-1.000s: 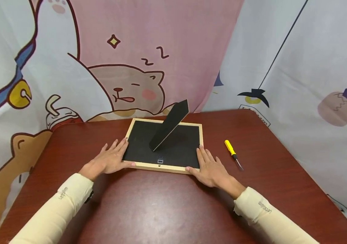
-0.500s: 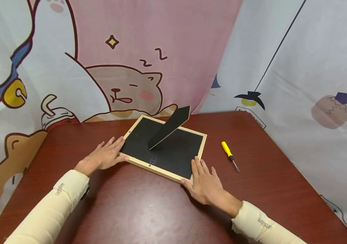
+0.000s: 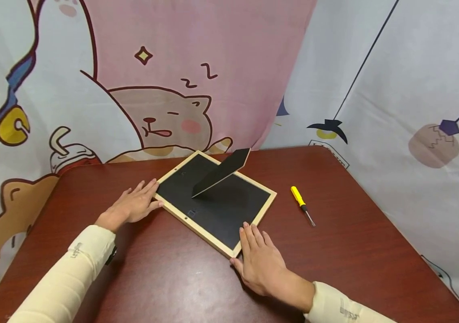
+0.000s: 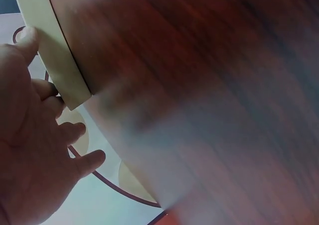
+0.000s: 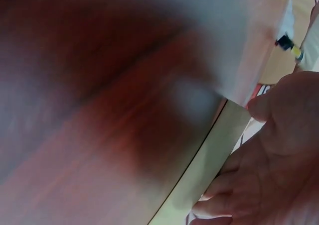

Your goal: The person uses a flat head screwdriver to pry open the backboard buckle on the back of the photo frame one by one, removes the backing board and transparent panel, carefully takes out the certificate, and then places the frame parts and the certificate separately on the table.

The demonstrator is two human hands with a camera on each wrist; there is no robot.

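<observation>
A picture frame [image 3: 213, 244] with a pale wooden rim lies back side up on the table, turned at an angle. Its black backing board [image 3: 229, 220] carries a black easel stand [image 3: 223, 172] that sticks up from the middle. My left hand [image 3: 130, 206] touches the frame's left corner, fingers straight and thumb on the near edge. At the near right corner, my right hand [image 3: 263, 264] lies with its fingers extended along the rim and the thumb at the corner. Both wrist views show fingertips against the wooden side, left hand [image 4: 35, 140] and right hand [image 5: 269, 155].
A screwdriver [image 3: 303, 206] with a yellow handle lies on the dark red table [image 3: 173, 287], right of the frame. Behind the table hangs a curtain [image 3: 253, 67] with cartoon animals. A cable [image 3: 449, 278] runs down beside the right table edge.
The picture frame has turned clockwise on the table. My right hand has come nearer with its corner, while my left hand has shifted slightly left with the other end.
</observation>
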